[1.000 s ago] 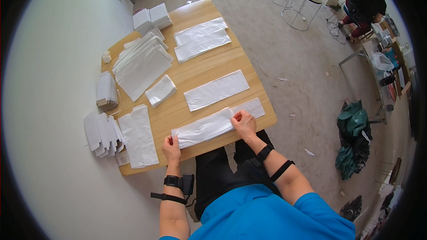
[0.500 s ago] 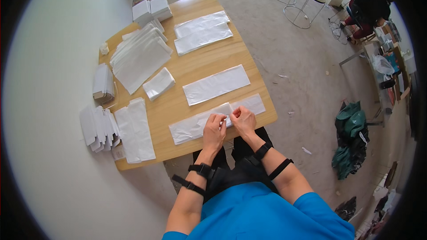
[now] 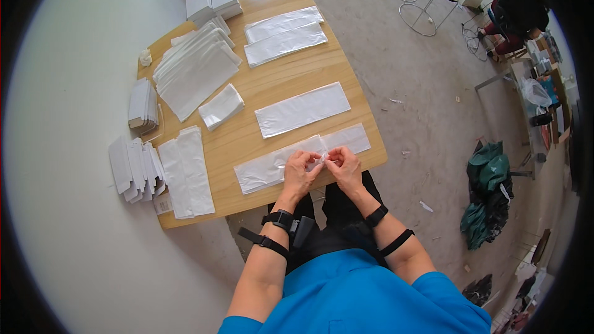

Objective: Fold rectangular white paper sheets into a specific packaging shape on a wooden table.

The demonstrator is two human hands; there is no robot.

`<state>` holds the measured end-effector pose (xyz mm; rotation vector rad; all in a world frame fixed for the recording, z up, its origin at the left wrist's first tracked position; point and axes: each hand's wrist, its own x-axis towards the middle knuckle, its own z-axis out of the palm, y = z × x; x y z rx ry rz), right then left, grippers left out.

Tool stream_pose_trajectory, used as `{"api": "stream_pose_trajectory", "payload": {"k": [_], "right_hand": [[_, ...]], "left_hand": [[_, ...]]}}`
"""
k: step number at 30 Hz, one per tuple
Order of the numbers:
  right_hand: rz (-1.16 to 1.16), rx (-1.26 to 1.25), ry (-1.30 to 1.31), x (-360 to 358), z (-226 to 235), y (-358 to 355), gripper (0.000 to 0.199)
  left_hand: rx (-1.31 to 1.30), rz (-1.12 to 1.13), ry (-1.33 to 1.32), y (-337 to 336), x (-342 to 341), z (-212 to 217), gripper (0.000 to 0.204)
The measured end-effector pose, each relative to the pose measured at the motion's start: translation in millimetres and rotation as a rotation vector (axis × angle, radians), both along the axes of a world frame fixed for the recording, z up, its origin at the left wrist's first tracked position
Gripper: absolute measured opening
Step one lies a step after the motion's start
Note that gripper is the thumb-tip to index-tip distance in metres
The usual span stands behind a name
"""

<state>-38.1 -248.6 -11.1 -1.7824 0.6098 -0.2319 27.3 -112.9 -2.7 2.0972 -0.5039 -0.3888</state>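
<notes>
My left hand point(image 3: 299, 172) and my right hand point(image 3: 346, 168) meet at the near edge of the wooden table. Both are closed in a pinch on a thin, whitish, see-through plastic bag point(image 3: 323, 157), its far part raised a little between the fingertips. Beneath it lie long, flat white plastic bags: one stretch point(image 3: 260, 170) reaches out to the left of my hands, another point(image 3: 354, 138) to the right. Just beyond rests a separate long white folded bag point(image 3: 303, 110). My fingers partly hide how the pinched film is folded.
On the wooden table point(image 3: 297, 77) lie fanned white sheets point(image 3: 195, 77), a small white stack point(image 3: 221, 107) and white bags at the far end point(image 3: 286, 43). White boxes point(image 3: 143, 104) line the left wall. A person point(image 3: 520, 15) sits at the far right.
My hands have drawn closer together at the fingertips, and the pinched film now shows bunched between them. The head view has shifted slightly; the other table items lie as before.
</notes>
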Motion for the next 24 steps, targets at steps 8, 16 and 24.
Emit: {"api": "stream_pose_trajectory", "payload": {"k": [8,16,24], "right_hand": [[0.041,-0.139,-0.013,2,9,9,0.02],[-0.024,-0.191,0.025,-1,7,8,0.019],[0.048,-0.386,0.105,16,18,19,0.049]], "left_hand": [[-0.055,0.059,0.036,6,-1,-11,0.013],[-0.147,0.133,0.235,11,5,-10,0.014],[-0.128,0.047,0.232,16,13,-7,0.016]]}}
